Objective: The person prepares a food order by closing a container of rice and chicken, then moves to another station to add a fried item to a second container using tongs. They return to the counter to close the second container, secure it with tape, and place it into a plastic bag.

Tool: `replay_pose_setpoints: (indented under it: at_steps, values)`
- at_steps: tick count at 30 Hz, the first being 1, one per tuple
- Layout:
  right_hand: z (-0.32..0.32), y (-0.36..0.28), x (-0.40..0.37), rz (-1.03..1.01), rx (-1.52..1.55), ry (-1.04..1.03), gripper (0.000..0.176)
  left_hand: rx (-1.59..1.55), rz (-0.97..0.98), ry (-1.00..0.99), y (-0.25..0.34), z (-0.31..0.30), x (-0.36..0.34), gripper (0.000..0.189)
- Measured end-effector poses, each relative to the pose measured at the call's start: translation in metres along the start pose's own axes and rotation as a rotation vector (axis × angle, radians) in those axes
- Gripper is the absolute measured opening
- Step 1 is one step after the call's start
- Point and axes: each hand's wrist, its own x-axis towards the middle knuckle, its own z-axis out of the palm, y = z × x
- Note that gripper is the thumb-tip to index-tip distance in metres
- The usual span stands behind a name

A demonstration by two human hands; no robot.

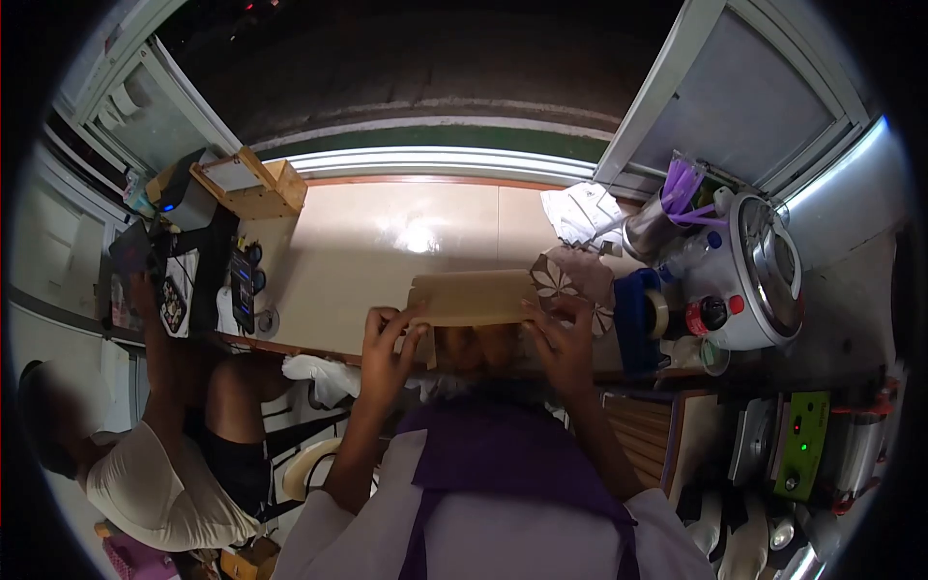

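A brown kraft cardboard box [471,294] sits at the near edge of the counter with its lid flap raised. Below the flap, several rounded golden-brown food pieces [474,346] show inside, in shadow; their exact kind is hard to make out. My left hand [389,350] pinches the near left corner of the flap between thumb and fingers. At the opposite corner, my right hand [563,340] grips the flap the same way. A patterned brown-and-white paper piece [565,277] lies just beyond my right hand.
To the right stand a blue holder with tape rolls [638,319], bottles [713,313], a steel cup of purple straws [652,230] and a white round cooker [764,271]. White papers [583,211] lie near the window. At left, a seated person [169,474] reaches toward devices on the counter [338,227].
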Motion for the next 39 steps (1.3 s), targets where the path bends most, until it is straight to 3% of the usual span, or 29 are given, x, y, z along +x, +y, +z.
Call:
replay_pose_setpoints:
  at_steps: [6,15,21,25,30,33,39]
  values:
    - [0.001,0.015,-0.039,0.108,0.023,-0.091,0.028,-0.09,-0.045,0.004,-0.009,0.012,-0.05,0.027]
    - [0.007,0.04,-0.056,0.035,0.082,-0.209,0.019,0.028,0.162,-0.06,-0.027,0.01,-0.063,0.017]
    - [0.001,0.034,-0.05,0.071,0.043,-0.294,0.012,-0.009,0.082,-0.037,-0.033,0.018,-0.075,0.014]
    - [-0.002,0.038,-0.046,0.03,0.035,-0.355,0.013,0.014,0.092,-0.081,-0.043,0.022,-0.081,0.026]
    - [0.01,0.047,-0.055,-0.015,0.035,-0.318,0.032,0.061,0.15,-0.124,-0.05,0.035,-0.088,0.056]
    - [0.022,0.055,-0.07,0.073,0.042,-0.309,0.041,0.054,0.006,-0.085,-0.053,0.054,-0.097,0.063]
    - [0.033,0.063,-0.076,0.042,0.065,-0.26,0.046,0.048,0.034,0.009,-0.056,0.064,-0.092,0.082]
